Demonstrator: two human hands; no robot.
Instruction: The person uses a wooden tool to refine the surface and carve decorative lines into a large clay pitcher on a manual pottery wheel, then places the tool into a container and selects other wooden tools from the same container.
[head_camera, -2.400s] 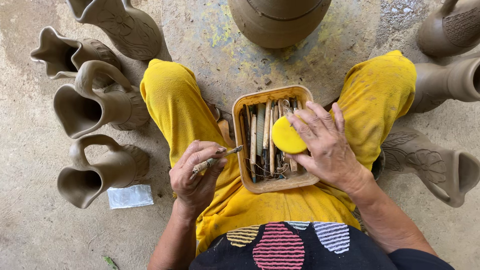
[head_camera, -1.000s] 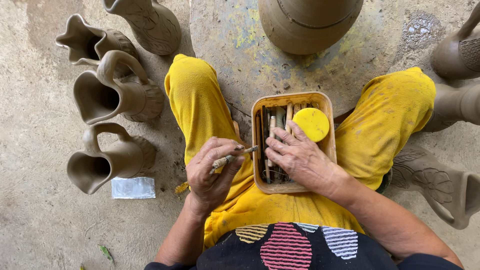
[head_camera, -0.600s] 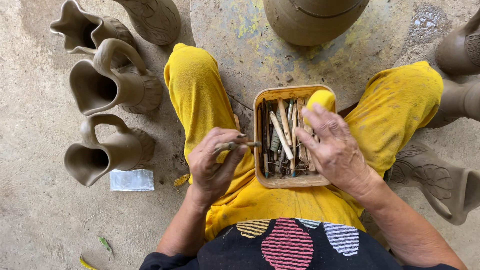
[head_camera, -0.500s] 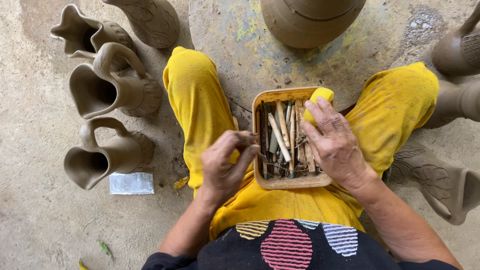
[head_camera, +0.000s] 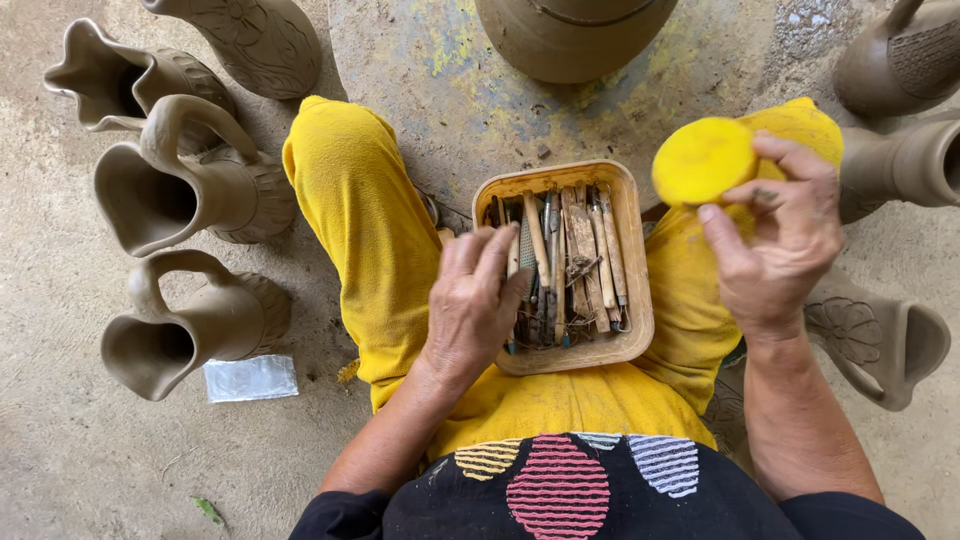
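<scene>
Sponge (head_camera: 703, 160) — round, yellow — is pinched by its edge between thumb and fingertips of the right hand (head_camera: 780, 235), raised above the right knee and well clear of the tray. It is judged light, soft and easily squashed, so a gentle grip at the rim (as shown) would seem enough. The left hand (head_camera: 475, 300) lies palm down over the left side of the tan tray (head_camera: 632, 250), fingers loosely curled onto the wooden and metal modelling tools (head_camera: 575, 260) packed inside; whether one is actually gripped cannot be told. The tools are judged thin, stiff and best taken by the shaft. The tray rests on the lap, between yellow trousers (head_camera: 360, 230). Unfired clay jugs (head_camera: 180, 190) — probably fragile — stand on the floor at the left.
</scene>
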